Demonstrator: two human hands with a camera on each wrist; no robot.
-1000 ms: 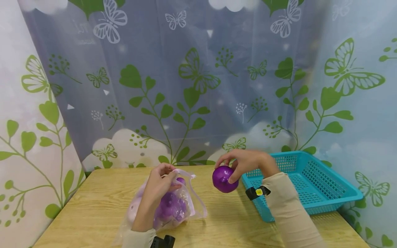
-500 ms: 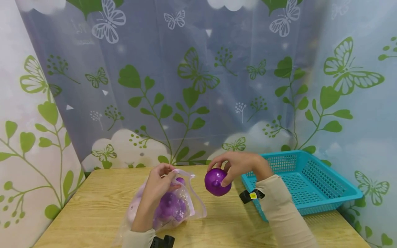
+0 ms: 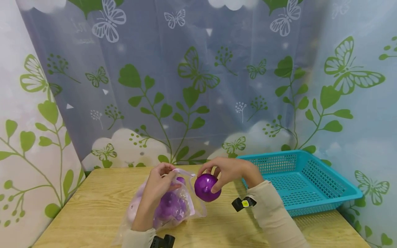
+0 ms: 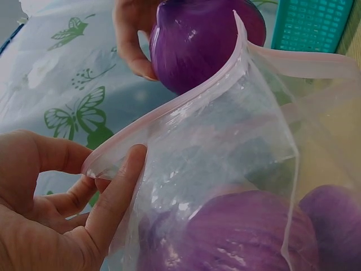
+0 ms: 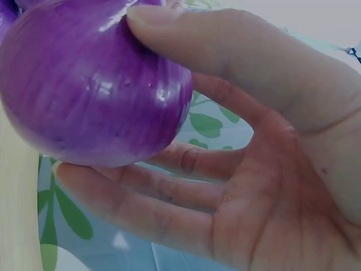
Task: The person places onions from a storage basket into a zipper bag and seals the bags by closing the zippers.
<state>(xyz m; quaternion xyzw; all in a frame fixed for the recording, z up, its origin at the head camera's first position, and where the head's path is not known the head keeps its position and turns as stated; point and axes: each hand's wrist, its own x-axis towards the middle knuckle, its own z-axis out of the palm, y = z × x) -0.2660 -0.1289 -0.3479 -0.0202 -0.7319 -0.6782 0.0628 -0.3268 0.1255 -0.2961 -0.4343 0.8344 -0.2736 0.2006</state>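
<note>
My right hand [image 3: 227, 172] grips a shiny purple onion [image 3: 207, 188] from above, thumb on the near side and fingers on the far side. The onion is held above the table, just right of the mouth of a clear zip bag [image 3: 186, 203]. With thumb and finger, my left hand [image 3: 159, 186] pinches the bag's pink-edged rim [image 4: 169, 110], and the mouth gapes. Inside the bag lie several purple onions [image 4: 254, 231], partly covered by the left hand in the head view. Close up in the right wrist view, the held onion [image 5: 96, 84] has a streaked, glossy skin.
A turquoise perforated plastic basket [image 3: 328, 199] stands at the right of the wooden table [image 3: 93, 206]; no contents show in it. Behind the table hangs a curtain [image 3: 149, 113] printed with leaves and butterflies.
My right hand has carried the onion leftward and slightly down, from beside the basket to close by the bag's mouth. The left hand and the bag have stayed put.
</note>
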